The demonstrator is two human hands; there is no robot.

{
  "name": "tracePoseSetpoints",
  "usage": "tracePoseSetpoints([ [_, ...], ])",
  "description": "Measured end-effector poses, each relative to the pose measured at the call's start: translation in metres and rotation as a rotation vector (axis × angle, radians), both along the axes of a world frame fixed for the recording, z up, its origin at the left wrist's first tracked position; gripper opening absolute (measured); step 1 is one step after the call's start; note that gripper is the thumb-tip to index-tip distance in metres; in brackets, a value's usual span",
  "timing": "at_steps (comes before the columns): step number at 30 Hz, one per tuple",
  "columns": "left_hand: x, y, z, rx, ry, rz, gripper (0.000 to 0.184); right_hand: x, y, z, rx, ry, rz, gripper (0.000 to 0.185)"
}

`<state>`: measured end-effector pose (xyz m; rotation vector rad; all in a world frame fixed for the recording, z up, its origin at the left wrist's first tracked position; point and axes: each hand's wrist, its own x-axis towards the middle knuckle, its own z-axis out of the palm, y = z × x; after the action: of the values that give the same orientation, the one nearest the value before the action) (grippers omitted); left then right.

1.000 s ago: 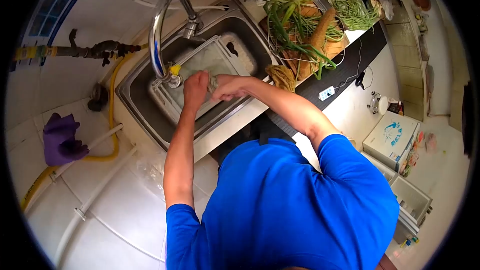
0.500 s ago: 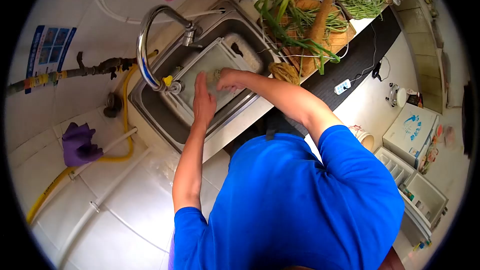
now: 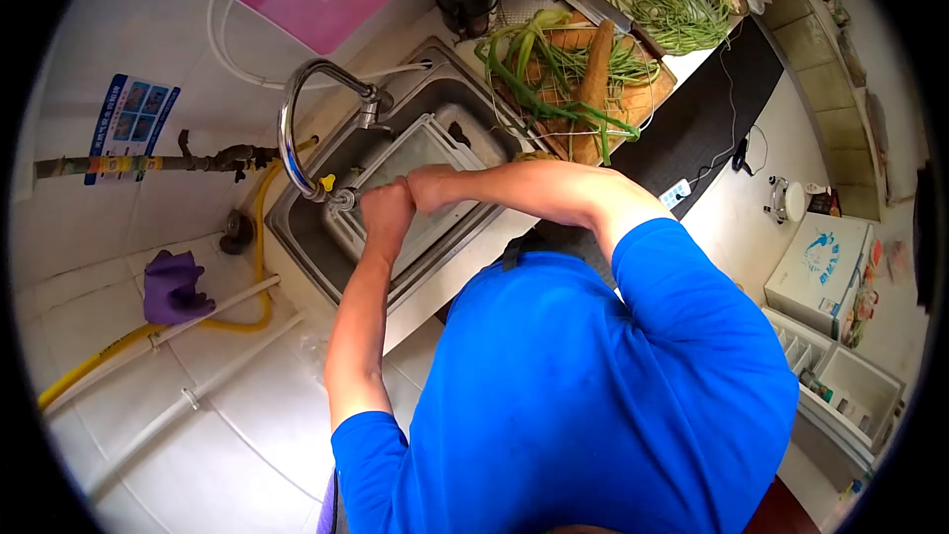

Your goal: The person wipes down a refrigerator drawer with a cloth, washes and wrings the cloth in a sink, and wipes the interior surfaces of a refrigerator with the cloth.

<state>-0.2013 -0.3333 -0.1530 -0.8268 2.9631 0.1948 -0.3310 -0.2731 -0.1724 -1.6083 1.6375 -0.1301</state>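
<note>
The left hand point(image 3: 388, 213) and right hand point(image 3: 432, 188) were positioned together over the sink point(image 3: 308, 237), with the fingers of one against those of the other. The fingers of both hands were bent inward. Their pads were hidden from the head view, so it could not be determined how tightly they were closed or whether anything was held between them.

The pale tray point(image 3: 417, 148) was located inside the sink, directly under the fingers, extending beyond them on the far side and back toward the person on the near side. Contact between fingers and tray could not be confirmed.

The spray head point(image 3: 342, 200) was just left of the left fingers, and the yellow knob point(image 3: 327, 183) adjoined it. The chrome faucet point(image 3: 289, 133) arched up on the same side, farther forward.

To the right of the right fingers and forward of them was the cutting board point(image 3: 652, 94), bearing leafy green stalks point(image 3: 504, 59) and a long brown vegetable point(image 3: 597, 69). The green beans point(image 3: 672, 15) lay farther out in that direction. A purple glove point(image 3: 173, 287) was well apart from the fingers, to their left.
</note>
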Motion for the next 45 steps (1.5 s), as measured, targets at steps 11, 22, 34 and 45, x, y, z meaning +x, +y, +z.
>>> tracePoseSetpoints([
  [11,-0.012,0.006,-0.028,0.646,0.095,0.298,0.018,-0.038,0.006,-0.015,-0.612,0.259,0.25,0.013],
  [22,0.002,0.016,-0.027,1.389,0.346,0.687,0.022,-0.038,0.003,-0.002,-0.854,0.238,0.351,0.014],
  [34,0.015,0.059,-0.005,0.217,0.599,0.489,0.058,-0.017,0.011,0.023,-0.939,0.206,-0.019,0.015],
  [45,0.079,0.065,-0.056,0.935,0.357,0.538,0.054,-0.068,0.122,0.016,-0.387,-0.105,-0.612,0.056],
])
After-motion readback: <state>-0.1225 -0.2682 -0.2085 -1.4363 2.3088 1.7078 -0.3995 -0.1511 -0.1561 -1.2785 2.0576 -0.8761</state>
